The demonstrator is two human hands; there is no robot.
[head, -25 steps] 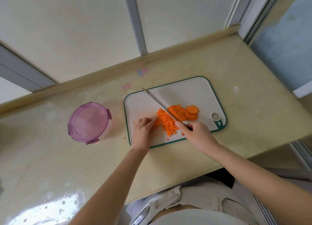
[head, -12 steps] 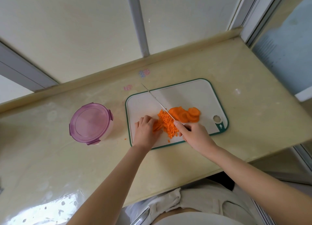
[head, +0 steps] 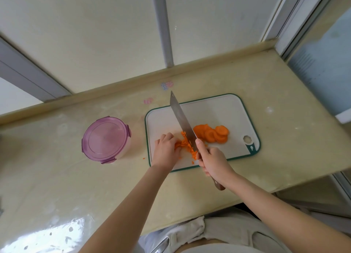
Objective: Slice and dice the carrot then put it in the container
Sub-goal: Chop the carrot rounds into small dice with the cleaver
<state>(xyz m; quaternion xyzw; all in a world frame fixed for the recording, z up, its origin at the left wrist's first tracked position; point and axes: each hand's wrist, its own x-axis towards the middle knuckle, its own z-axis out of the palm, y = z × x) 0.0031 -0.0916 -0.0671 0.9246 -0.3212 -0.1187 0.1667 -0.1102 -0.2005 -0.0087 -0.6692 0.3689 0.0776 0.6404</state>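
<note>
A white cutting board (head: 214, 110) with a green rim lies on the counter. On it sits a heap of diced carrot (head: 187, 147) and, to its right, a stack of round carrot slices (head: 212, 134). My right hand (head: 213, 162) grips the wooden handle of a knife (head: 181, 122), whose broad blade leans over the diced heap with its tip pointing away. My left hand (head: 165, 151) has curled fingers that rest on the left side of the diced carrot. A round container (head: 106, 138) with a purple lid stands left of the board, lid on.
A stray carrot bit (head: 144, 158) lies on the beige counter (head: 284, 138) left of the board. The counter ends at a raised back ledge (head: 114, 87) under a window, and drops off at the right and near edges.
The knife blade has tilted so its flat side shows, and it has shifted left over the diced heap. My left hand has stayed on the carrot bits.
</note>
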